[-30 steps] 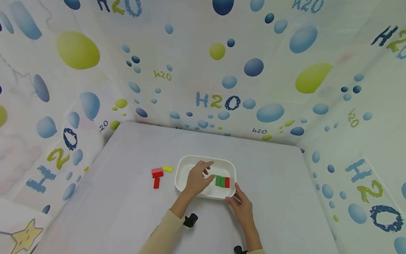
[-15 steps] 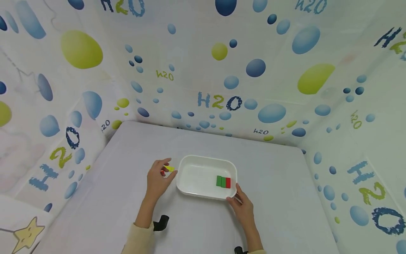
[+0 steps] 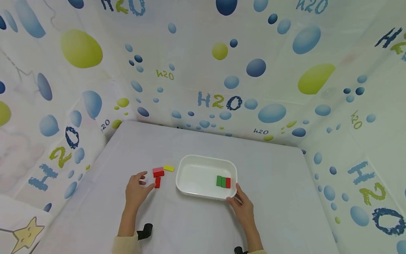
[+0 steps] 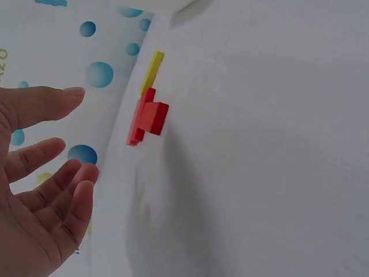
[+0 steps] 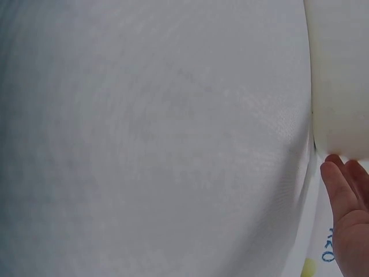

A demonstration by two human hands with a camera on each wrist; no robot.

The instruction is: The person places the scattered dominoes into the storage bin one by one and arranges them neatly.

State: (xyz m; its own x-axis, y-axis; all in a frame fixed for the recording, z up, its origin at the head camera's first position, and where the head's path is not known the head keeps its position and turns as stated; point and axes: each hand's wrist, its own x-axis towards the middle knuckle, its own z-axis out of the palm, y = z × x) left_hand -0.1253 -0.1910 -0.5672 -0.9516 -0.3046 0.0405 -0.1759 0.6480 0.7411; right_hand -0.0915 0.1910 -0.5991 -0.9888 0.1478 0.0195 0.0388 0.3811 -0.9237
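My left hand (image 3: 136,192) hovers just left of a small pile of blocks, thumb and fingers apart with nothing between them. Its thumb tip is nearest an upright-lying red block (image 3: 157,182). Behind that block are another red block (image 3: 159,174) and a pink block (image 3: 157,170), with a yellow block (image 3: 169,168) to their right. In the left wrist view, the same left hand (image 4: 49,179) is apart from the red block (image 4: 154,118). My right hand (image 3: 243,210) holds the near right corner of a white tray (image 3: 193,193); in the right wrist view its fingertips meet the tray wall (image 5: 343,138).
Inside the tray, at its right end, two green blocks (image 3: 221,181) and a red block (image 3: 228,182) lie side by side. A white cloth covers the table (image 3: 279,183). Patterned sheets (image 3: 177,46) enclose the back and sides.
My left hand has moved left from above the tray, passed over the loose blocks and come down beside them. The right hand and the tray stay in place.
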